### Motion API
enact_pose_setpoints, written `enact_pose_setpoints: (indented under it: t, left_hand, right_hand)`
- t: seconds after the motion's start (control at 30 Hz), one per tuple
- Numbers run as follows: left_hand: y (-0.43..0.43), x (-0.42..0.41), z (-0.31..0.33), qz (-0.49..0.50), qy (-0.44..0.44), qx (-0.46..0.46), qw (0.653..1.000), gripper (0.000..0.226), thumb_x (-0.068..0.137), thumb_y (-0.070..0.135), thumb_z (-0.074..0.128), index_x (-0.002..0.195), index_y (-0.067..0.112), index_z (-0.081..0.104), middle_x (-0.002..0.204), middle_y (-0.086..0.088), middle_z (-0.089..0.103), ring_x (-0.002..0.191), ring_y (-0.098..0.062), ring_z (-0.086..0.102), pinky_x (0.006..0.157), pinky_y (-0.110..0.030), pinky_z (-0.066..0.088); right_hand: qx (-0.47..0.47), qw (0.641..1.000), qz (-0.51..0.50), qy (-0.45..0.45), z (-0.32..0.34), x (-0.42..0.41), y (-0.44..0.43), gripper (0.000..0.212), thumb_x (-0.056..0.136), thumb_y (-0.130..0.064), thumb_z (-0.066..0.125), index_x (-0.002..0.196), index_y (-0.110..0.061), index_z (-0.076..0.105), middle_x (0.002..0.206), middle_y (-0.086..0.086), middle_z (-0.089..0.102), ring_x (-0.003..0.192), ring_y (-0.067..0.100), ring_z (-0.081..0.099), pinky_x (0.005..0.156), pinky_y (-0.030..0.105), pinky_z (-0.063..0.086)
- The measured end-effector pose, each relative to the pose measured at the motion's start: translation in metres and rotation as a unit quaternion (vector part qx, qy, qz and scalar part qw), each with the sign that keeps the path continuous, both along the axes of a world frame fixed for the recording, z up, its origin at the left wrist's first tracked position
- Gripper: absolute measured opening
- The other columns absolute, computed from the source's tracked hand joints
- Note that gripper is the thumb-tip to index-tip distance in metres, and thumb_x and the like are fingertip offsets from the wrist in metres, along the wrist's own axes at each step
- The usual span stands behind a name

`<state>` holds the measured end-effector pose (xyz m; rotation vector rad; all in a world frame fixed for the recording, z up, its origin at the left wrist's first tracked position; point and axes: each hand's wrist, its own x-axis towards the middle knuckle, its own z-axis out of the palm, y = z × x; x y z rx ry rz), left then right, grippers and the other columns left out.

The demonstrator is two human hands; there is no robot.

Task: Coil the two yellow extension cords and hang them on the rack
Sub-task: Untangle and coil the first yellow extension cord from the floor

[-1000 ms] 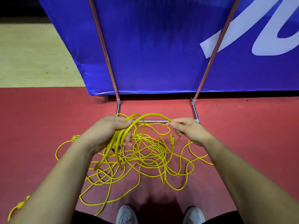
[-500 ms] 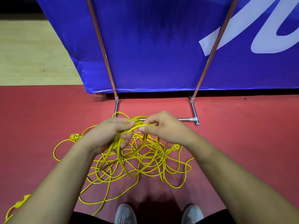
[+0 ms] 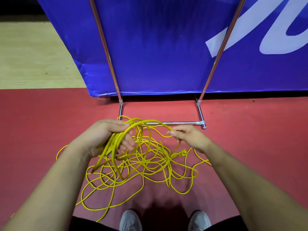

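Biggest in my feed is a glossy blue banner (image 3: 158, 47) with white lettering, its surface faintly ribbed. It stands at the far edge of a matte red floor (image 3: 250, 147). In front of it is the rack (image 3: 180, 122), made of smooth shiny metal tube: I count two slanted uprights, two short feet and one cross bar low by the floor.

The yellow cord (image 3: 150, 164) is thin, round and rubbery. It sprawls in a loose tangle on the red floor between rack and feet, and I cannot separate it into two.

Both hands are on it. The left hand (image 3: 106, 137) is curled round several gathered loops, and the right hand (image 3: 190, 139) pinches a single run. One yellow plug (image 3: 182, 153) dangles below that pinch. Two grey shoes (image 3: 130, 220) show at the bottom edge.
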<state>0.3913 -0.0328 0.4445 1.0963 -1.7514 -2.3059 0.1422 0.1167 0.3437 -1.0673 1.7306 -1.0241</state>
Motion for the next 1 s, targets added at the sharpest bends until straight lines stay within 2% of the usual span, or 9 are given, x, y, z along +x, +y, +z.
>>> enact_pose_setpoints:
  t: [0.13, 0.2, 0.3, 0.4, 0.5, 0.63, 0.73, 0.87, 1.0]
  left_hand:
    - [-0.001, -0.002, 0.002, 0.006, 0.0, 0.031, 0.999, 0.021, 0.08, 0.014, 0.05, 0.085, -0.003, 0.06, 0.08, -0.03, 0.069, 0.054, -0.031, 0.068, 0.044, -0.026, 0.049]
    - [0.0, -0.001, 0.001, -0.005, -0.006, 0.037, 0.999, 0.02, 0.08, 0.015, 0.052, 0.084, -0.003, 0.059, 0.08, -0.031, 0.069, 0.051, -0.031, 0.067, 0.042, -0.025, 0.047]
    - [-0.002, 0.003, -0.002, -0.015, -0.023, 0.033, 0.999, 0.019, 0.081, 0.014, 0.053, 0.083, -0.005, 0.058, 0.08, -0.032, 0.068, 0.047, -0.03, 0.065, 0.039, -0.024, 0.047]
    - [-0.009, 0.009, -0.007, -0.01, -0.013, 0.024, 1.0, 0.016, 0.083, 0.013, 0.056, 0.084, -0.002, 0.062, 0.081, -0.031, 0.069, 0.055, -0.032, 0.068, 0.043, -0.026, 0.049]
    - [-0.007, 0.012, -0.005, -0.055, 0.029, 0.057, 0.996, 0.029, 0.065, 0.025, 0.081, 0.081, 0.005, 0.069, 0.077, -0.028, 0.069, 0.057, -0.031, 0.069, 0.045, -0.028, 0.053]
    - [0.003, 0.005, -0.003, -0.097, 0.06, 0.063, 0.992, 0.043, 0.06, 0.037, 0.086, 0.082, 0.007, 0.064, 0.058, -0.018, 0.06, 0.039, -0.022, 0.057, 0.037, -0.029, 0.049]
    - [0.003, 0.003, -0.001, -0.087, 0.052, 0.057, 0.993, 0.049, 0.056, 0.038, 0.088, 0.082, 0.005, 0.062, 0.053, -0.016, 0.055, 0.037, -0.022, 0.055, 0.036, -0.026, 0.047]
    - [-0.001, 0.008, -0.007, -0.103, 0.009, 0.03, 0.994, 0.058, 0.053, 0.039, 0.089, 0.084, 0.001, 0.058, 0.062, -0.023, 0.063, 0.047, -0.029, 0.064, 0.041, -0.026, 0.049]
    - [-0.006, 0.012, -0.013, -0.071, -0.038, 0.014, 0.997, 0.018, 0.082, 0.014, 0.067, 0.086, -0.001, 0.058, 0.083, -0.031, 0.069, 0.063, -0.031, 0.071, 0.05, -0.028, 0.056]
  right_hand:
    - [-0.051, 0.998, -0.031, 0.004, 0.015, 0.006, -0.012, 0.021, 0.095, -0.015, 0.059, 0.107, -0.006, 0.073, 0.048, -0.013, 0.039, 0.052, 0.005, 0.03, 0.051, 0.018, 0.025]
    - [-0.071, 0.997, -0.022, 0.026, 0.025, 0.009, -0.016, 0.021, 0.095, -0.008, 0.058, 0.109, 0.0, 0.071, 0.043, -0.018, 0.045, 0.046, -0.001, 0.038, 0.051, 0.01, 0.027]
    - [-0.099, 0.993, -0.042, 0.052, 0.039, 0.006, -0.018, 0.022, 0.094, -0.002, 0.056, 0.113, 0.003, 0.068, 0.05, -0.027, 0.056, 0.054, -0.011, 0.053, 0.056, 0.004, 0.036]
    - [-0.089, 0.99, -0.03, 0.103, 0.044, -0.005, -0.014, 0.021, 0.094, -0.004, 0.057, 0.109, -0.005, 0.072, 0.067, -0.027, 0.063, 0.065, -0.01, 0.055, 0.065, 0.006, 0.037]
    - [-0.072, 0.989, -0.001, 0.132, 0.044, -0.005, -0.009, 0.03, 0.094, -0.004, 0.058, 0.116, -0.02, 0.068, 0.07, -0.021, 0.064, 0.066, -0.005, 0.053, 0.07, 0.013, 0.041]
    - [-0.097, 0.995, 0.014, 0.033, 0.056, 0.018, -0.015, 0.023, 0.094, -0.013, 0.06, 0.116, -0.012, 0.069, 0.06, -0.022, 0.061, 0.059, -0.004, 0.05, 0.062, 0.012, 0.036]
    - [-0.125, 0.99, 0.036, -0.057, 0.058, 0.03, -0.021, 0.021, 0.092, -0.027, 0.063, 0.11, -0.023, 0.073, 0.063, -0.012, 0.049, 0.062, 0.016, 0.036, 0.06, 0.034, 0.025]
    - [-0.1, 0.98, 0.091, -0.144, 0.056, 0.024, -0.015, 0.024, 0.089, -0.031, 0.06, 0.109, -0.026, 0.072, 0.066, -0.005, 0.045, 0.063, 0.012, 0.035, 0.06, 0.024, 0.032]
    - [-0.053, 0.994, 0.093, -0.033, 0.061, 0.014, -0.013, 0.014, 0.093, -0.015, 0.062, 0.093, -0.018, 0.076, 0.058, -0.006, 0.052, 0.056, 0.012, 0.037, 0.054, 0.023, 0.029]
